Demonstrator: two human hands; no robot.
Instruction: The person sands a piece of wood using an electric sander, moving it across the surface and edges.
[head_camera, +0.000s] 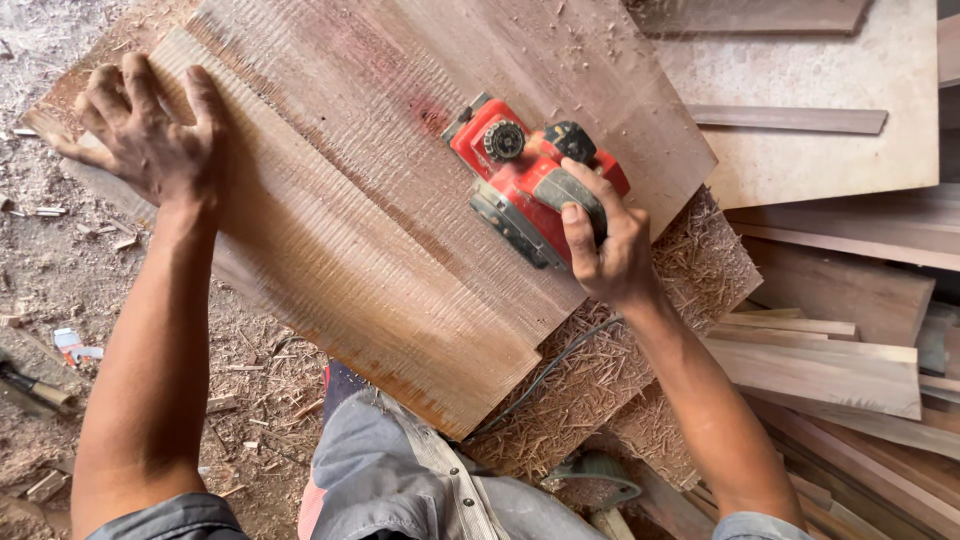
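Two hands busy: right hand (607, 250) gripping red planer (530, 180) handle, left hand (150, 130) splayed flat on board (380, 250); cord (545, 375) probably planer's.

Beyond the right hand's fingers (585, 215), the red electric planer (530, 180) blocks the way. Bare plank (330, 200) lies open between it and the left hand's fingertips (150, 85).

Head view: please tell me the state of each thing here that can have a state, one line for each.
Left hand: open, pressed flat on the board's far corner.
Right hand: closed around the planer's handle.
Red electric planer: upright, sitting on the board.
Wooden board: lying flat, surface rough with ridges.
Planer cord: slack, trailing over the shavings.
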